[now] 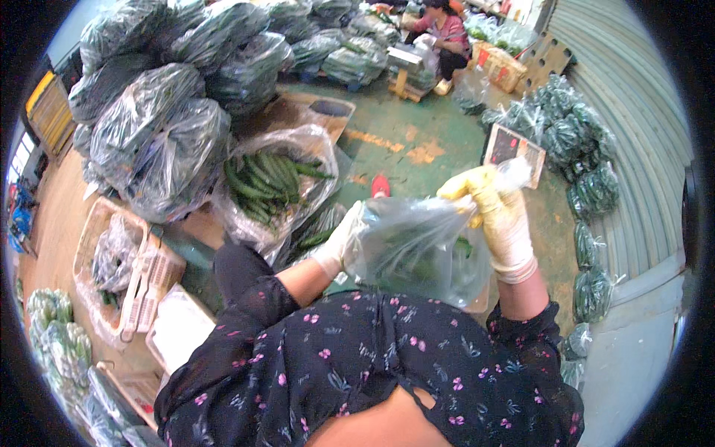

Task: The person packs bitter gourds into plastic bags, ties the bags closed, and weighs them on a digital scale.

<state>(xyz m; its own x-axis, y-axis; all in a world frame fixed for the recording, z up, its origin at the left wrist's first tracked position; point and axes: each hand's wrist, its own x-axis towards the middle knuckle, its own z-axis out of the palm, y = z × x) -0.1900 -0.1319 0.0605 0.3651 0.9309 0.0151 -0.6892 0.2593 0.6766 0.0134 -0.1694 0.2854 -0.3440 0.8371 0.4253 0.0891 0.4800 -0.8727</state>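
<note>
A clear plastic bag (413, 251) stretches between my hands in front of my body. Green produce, probably cucumbers, shows dimly through its film. My left hand (343, 237), in a white glove, grips the bag's left side. My right hand (491, 207) wears a white glove with yellow-stained fingers. It clasps the gathered top of the bag, and a tuft of plastic (515, 171) sticks out above the fist. Just beyond my left hand, a large open plastic sack (321, 142) holds loose dark green cucumbers (265, 181).
Full plastic sacks (162, 145) are heaped at the left. Tied bags of cucumbers (581, 134) line the corrugated wall (631, 112). A platform scale (405, 70) stands near a crouching person (444, 39). Plastic crates (137, 290) sit at my left, and a framed board (513, 153) lies beyond my right hand.
</note>
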